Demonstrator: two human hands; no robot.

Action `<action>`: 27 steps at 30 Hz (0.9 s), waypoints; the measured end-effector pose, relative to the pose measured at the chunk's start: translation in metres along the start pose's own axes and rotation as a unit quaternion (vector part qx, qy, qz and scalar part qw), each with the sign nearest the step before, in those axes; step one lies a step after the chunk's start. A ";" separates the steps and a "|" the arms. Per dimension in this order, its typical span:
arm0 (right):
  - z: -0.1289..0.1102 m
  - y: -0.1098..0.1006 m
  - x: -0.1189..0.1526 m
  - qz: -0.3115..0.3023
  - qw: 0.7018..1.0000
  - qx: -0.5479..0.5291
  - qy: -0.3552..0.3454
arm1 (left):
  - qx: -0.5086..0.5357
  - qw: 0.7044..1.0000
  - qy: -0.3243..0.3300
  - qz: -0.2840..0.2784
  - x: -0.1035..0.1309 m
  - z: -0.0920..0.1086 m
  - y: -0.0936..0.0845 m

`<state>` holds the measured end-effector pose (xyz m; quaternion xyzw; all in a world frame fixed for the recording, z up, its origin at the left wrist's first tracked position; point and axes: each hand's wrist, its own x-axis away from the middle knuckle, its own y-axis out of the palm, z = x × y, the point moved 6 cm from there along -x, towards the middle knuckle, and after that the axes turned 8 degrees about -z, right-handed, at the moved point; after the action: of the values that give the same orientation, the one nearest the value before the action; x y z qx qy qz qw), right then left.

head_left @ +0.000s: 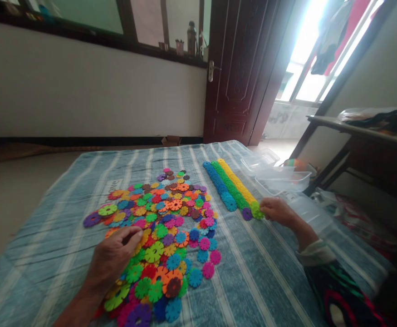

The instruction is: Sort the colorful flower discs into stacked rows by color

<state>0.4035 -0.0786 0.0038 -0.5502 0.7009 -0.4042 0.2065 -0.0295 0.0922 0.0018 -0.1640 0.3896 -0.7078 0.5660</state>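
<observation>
Loose discs (154,251) crowd left hand (111,252), can't tell its grip; right hand (278,211) pinches lime disc (256,210); clear boxes (283,180) beyond

A thermos (192,40) stands near a pink cup (179,47) on the sill (140,49) beside a dark-red door (241,68)

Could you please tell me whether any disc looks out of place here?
Two spots stand out by colour: a purple disc sits at the green row's near end, and lime-green discs end the yellow row, beside the right hand. I see no clear damage.
</observation>
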 end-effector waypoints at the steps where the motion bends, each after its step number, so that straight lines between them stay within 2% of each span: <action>1: 0.001 0.001 -0.001 0.005 1.000 0.003 0.001 | -0.001 1.000 -0.010 -0.008 0.000 0.001 0.000; 5: 0.006 0.004 -0.005 0.022 1.000 0.014 0.009 | -0.005 0.999 -0.032 -0.035 0.001 0.002 0.002; 14: 0.007 0.002 -0.001 0.066 0.996 0.056 0.027 | -0.008 1.000 0.004 -0.020 0.001 -0.006 0.006; 19: 0.007 0.009 0.006 0.054 0.990 0.127 0.017 | -0.008 1.000 0.016 -0.017 0.003 -0.006 0.006; 24: 0.013 0.016 0.007 0.064 0.980 0.183 0.036 | -0.002 1.000 0.021 -0.022 0.007 -0.003 0.008; 27: 0.004 0.026 0.010 0.053 0.981 0.187 0.012 | 0.002 0.999 0.022 -0.024 0.009 -0.001 0.011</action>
<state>0.3878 -0.0875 -0.0174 -0.4587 0.6436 -0.5235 0.3184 -0.0261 0.0834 -0.0090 -0.1563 0.3962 -0.7258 0.5402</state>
